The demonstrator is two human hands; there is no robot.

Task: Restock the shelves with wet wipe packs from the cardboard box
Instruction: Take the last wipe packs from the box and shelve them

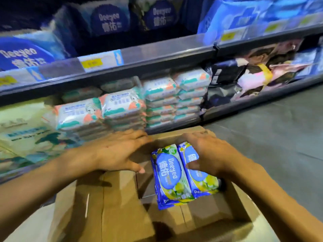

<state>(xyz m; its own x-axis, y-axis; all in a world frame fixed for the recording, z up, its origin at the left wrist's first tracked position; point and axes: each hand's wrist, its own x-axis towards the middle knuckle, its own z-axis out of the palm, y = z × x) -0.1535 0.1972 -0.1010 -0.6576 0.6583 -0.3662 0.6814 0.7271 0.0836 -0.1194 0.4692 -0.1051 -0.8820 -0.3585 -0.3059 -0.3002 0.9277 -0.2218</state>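
1. Where the open cardboard box (125,206) sits on the floor in front of the shelving, two blue Deeyeo wet wipe packs (183,173) lie side by side inside it, against its right wall, their printed fronts facing up.
2. The right hand (208,154) rests on the right-hand pack, fingers curled over its far end and thumb pressed on its front; the grip looks partly closed on that pack, though motion blur hides the fingertips.
3. The left hand (118,151) is spread flat and holds nothing, hovering over the box's left side, its thumb just beside the left-hand pack without clearly touching it.
4. Beyond the box, the lower shelf (174,125) carries stacks of white, teal and orange wipe packs (122,105), several piles deep.
5. To their left stands a pale green pack (22,133); to their right lie dark and pink packages (244,75).
6. The upper shelf (157,55), fronted by yellow price labels (94,62), holds larger dark blue Deeyeo packs (108,20).
7. Grey floor (279,128) extends to the right.
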